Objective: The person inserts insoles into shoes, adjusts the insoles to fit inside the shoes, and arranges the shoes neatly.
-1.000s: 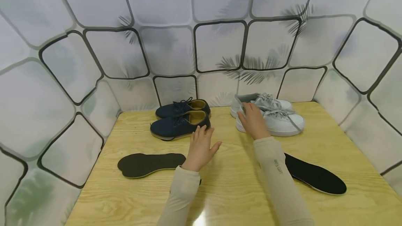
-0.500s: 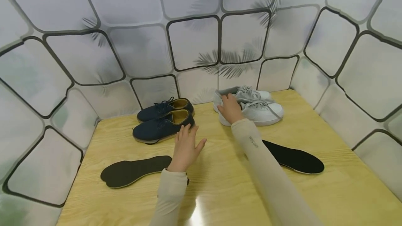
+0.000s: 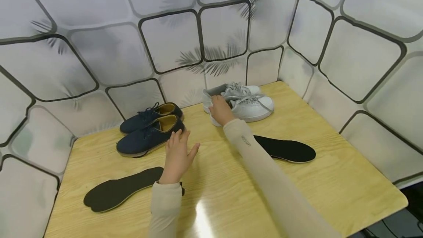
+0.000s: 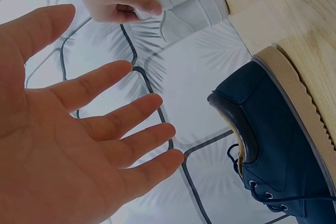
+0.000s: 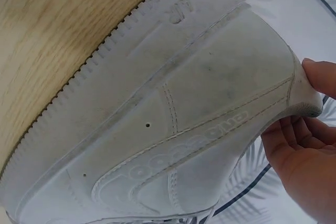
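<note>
My right hand [image 3: 221,110] pinches the heel collar of the nearer white sneaker [image 3: 252,110], thumb outside and fingers inside the opening. In the right wrist view the sneaker [image 5: 157,114] fills most of the picture, its sole along the wooden table. The other white sneaker [image 3: 211,93] stands just behind it. My left hand [image 3: 177,157] is held with fingers spread, close to the heel of the nearer navy shoe [image 3: 142,140]. In the left wrist view that palm [image 4: 79,145] holds nothing, and the navy shoe [image 4: 278,129] is apart from the fingertips.
A second navy shoe [image 3: 137,120] stands behind the first. One dark insole [image 3: 119,190] lies at the left of the table [image 3: 214,179], partly behind my left wrist. A black insole [image 3: 287,150] lies right of my right sleeve. Patterned walls [image 3: 178,39] border the back and sides.
The head view has swung right, so everything shifts left in it. My right fingers have closed on the sneaker's heel collar. My left hand stays spread beside the navy shoe.
</note>
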{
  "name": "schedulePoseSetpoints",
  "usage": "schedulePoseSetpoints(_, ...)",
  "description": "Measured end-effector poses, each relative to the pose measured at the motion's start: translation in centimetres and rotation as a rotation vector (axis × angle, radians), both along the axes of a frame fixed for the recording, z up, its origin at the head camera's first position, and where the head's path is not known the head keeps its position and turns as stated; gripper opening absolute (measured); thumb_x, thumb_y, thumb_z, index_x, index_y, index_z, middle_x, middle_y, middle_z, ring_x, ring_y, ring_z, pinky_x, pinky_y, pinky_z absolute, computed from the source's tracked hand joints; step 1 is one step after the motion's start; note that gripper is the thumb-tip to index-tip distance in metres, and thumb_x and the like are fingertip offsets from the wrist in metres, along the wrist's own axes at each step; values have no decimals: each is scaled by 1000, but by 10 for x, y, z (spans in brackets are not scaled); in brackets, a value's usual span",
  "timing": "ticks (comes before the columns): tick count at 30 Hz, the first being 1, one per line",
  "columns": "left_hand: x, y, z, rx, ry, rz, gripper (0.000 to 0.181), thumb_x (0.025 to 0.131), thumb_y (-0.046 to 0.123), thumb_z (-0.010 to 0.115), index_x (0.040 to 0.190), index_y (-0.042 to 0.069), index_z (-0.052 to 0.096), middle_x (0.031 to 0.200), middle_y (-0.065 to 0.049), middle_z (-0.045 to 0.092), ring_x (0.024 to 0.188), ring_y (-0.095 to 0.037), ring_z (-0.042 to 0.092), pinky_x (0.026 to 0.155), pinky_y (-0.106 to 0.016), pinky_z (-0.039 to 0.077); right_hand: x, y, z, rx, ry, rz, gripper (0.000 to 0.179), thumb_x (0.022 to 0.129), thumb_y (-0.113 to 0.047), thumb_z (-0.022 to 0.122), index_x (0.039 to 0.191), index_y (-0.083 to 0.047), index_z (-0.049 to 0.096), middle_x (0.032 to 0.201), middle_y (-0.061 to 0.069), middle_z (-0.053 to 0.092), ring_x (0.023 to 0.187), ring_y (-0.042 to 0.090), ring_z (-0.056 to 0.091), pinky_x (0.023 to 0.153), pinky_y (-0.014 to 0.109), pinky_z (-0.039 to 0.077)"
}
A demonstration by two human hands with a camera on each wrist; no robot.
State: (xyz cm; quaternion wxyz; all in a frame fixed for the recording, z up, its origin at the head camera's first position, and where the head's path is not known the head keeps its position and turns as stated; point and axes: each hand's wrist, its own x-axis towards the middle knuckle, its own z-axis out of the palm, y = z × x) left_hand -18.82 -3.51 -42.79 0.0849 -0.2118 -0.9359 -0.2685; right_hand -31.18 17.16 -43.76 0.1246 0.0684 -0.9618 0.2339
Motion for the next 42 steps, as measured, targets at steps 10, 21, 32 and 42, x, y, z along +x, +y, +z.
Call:
schedulePoseSetpoints(10, 7, -3, -3, -12, 23, 42, 55, 93, 31, 64, 135, -2, 50, 141, -29, 39, 134, -51, 28, 104, -68, 23, 16, -7, -6, 34, 21, 79, 42, 97, -9, 55, 131, 12, 43, 128, 29, 49, 120, 41, 49, 99, 46, 42)
schedulePoseSetpoints(21, 8, 13, -7, -19, 4, 44, 54, 94, 32, 62, 136, -1, 50, 141, -28, 39, 134, -50, 28, 105, -65, 24, 38, 11, -18, 63, 154, 113, 41, 93, -3, 58, 128, 13, 43, 119, 29, 51, 109, 43, 52, 91, 48, 46)
schedulePoseSetpoints(32, 6, 24, -8, -19, 0, 30, 54, 93, 33, 63, 135, 1, 51, 140, -26, 41, 134, -49, 30, 105, -64, 25, 60, 28, -24, 109, 240, 146, 37, 92, -1, 60, 123, 15, 47, 115, 31, 53, 107, 44, 52, 92, 48, 45)
schedulePoseSetpoints(42, 6, 26, -7, -16, -13, 31, 55, 94, 34, 62, 137, 2, 49, 142, -25, 39, 135, -48, 28, 106, -63, 24, 84, 33, -25, 230, 343, 215, 38, 89, 1, 64, 120, 16, 48, 103, 28, 54, 93, 41, 55, 82, 45, 48)
